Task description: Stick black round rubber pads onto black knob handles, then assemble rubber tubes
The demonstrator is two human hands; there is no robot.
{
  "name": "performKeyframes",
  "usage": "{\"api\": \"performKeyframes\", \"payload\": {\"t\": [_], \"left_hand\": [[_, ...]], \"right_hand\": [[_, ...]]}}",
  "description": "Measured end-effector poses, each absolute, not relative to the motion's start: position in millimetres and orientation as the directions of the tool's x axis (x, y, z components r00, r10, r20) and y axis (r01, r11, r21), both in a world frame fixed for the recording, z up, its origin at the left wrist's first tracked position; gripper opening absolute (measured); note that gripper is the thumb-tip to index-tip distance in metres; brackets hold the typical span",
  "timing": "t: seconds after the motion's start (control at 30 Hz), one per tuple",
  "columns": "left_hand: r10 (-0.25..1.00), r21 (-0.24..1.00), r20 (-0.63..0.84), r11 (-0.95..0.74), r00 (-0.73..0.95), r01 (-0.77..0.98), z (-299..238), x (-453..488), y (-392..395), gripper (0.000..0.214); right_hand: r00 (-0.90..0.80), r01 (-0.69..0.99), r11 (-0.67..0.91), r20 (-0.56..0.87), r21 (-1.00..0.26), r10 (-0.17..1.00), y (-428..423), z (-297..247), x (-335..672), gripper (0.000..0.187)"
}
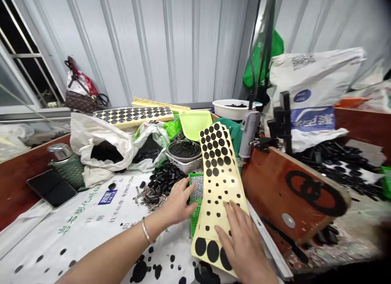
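A long cream backing sheet with round black stickers lies in front of me, curved, with at least one more sheet under it. Large black discs fill its near edge, smaller ones its far part, and small black spots its middle. My right hand rests flat on the near part, fingers spread. My left hand is open, its fingertips by the green tray at the sheet's left side. Small shiny metal pieces fill part of that tray; the sheet hides the rest. Black tubular parts are heaped beside my left hand.
A sieve bowl, a light green scoop and white bags stand behind. To the right are a grey electric screwdriver and a brown wooden board. A phone and a flask sit left.
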State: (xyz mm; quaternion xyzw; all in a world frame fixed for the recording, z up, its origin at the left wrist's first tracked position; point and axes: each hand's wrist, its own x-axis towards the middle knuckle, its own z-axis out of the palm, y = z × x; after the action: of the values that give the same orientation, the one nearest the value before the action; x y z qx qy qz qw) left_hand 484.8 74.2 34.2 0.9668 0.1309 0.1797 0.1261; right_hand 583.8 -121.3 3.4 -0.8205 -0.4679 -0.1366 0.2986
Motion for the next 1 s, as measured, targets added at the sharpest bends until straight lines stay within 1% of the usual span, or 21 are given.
{"api": "performKeyframes", "payload": {"t": [0.07,0.1,0.2,0.27,0.3,0.37,0.43,0.5,0.57,0.6,0.63,0.67,0.73,0.8,0.87,1.0], "left_hand": [[0.332,0.324,0.291,-0.917,0.897,0.234,26,454,68,0.053],[0.352,0.351,0.285,-0.904,0.892,0.244,21,438,64,0.052],[0.376,0.441,0.302,-0.870,0.876,0.222,0,398,53,0.051],[0.325,0.482,0.319,-0.865,0.890,0.143,-23,385,49,0.053],[0.273,0.498,0.293,-0.861,0.916,0.098,-36,384,49,0.056],[0.246,0.530,0.238,-0.844,0.939,0.087,-62,393,48,0.054],[0.250,0.533,0.173,-0.837,0.953,0.123,-79,411,45,0.048],[0.236,0.549,0.111,-0.824,0.965,0.138,-81,424,41,0.043],[0.186,0.584,0.082,-0.805,0.979,0.104,-67,422,38,0.042],[0.167,0.598,0.093,-0.797,0.981,0.079,-55,415,39,0.044],[0.123,0.613,0.109,-0.790,0.986,0.031,-42,404,42,0.048],[0.114,0.631,0.138,-0.776,0.984,0.001,-30,391,47,0.049],[0.184,0.663,0.156,-0.748,0.970,0.035,-9,362,61,0.050],[0.312,0.681,0.151,-0.720,0.938,0.130,3,337,80,0.047],[0.427,0.700,0.152,-0.684,0.891,0.208,4,319,98,0.044],[0.613,0.730,0.155,-0.600,0.775,0.328,-2,296,130,0.040]], "right_hand": [[0.340,0.939,-0.259,0.504,-0.225,0.794,-112,1,569,0.048],[0.267,0.962,-0.205,0.486,-0.177,0.832,-106,1,565,0.047],[0.144,0.989,-0.112,0.421,-0.101,0.895,-87,2,565,0.050],[0.089,0.995,-0.069,0.377,-0.067,0.922,-78,0,573,0.053],[0.055,0.998,-0.041,0.351,-0.047,0.935,-76,-1,578,0.053],[0.007,1.000,-0.005,0.298,-0.008,0.954,-75,-6,589,0.051],[0.006,1.000,-0.010,0.252,0.016,0.968,-77,-8,598,0.048],[0.054,0.998,-0.058,0.209,0.011,0.976,-81,-5,603,0.043],[0.128,0.992,-0.125,0.168,-0.028,0.977,-84,3,603,0.040],[0.168,0.985,-0.161,0.148,-0.057,0.975,-84,8,602,0.040],[0.202,0.977,-0.191,0.124,-0.090,0.972,-84,13,601,0.040],[0.230,0.968,-0.218,0.096,-0.121,0.969,-83,19,599,0.042],[0.261,0.953,-0.250,0.042,-0.172,0.965,-79,31,597,0.048],[0.257,0.946,-0.253,-0.003,-0.201,0.966,-68,43,594,0.055],[0.223,0.952,-0.229,-0.051,-0.202,0.973,-49,53,590,0.057],[0.133,0.976,-0.151,-0.119,-0.158,0.984,12,60,577,0.051]]}}
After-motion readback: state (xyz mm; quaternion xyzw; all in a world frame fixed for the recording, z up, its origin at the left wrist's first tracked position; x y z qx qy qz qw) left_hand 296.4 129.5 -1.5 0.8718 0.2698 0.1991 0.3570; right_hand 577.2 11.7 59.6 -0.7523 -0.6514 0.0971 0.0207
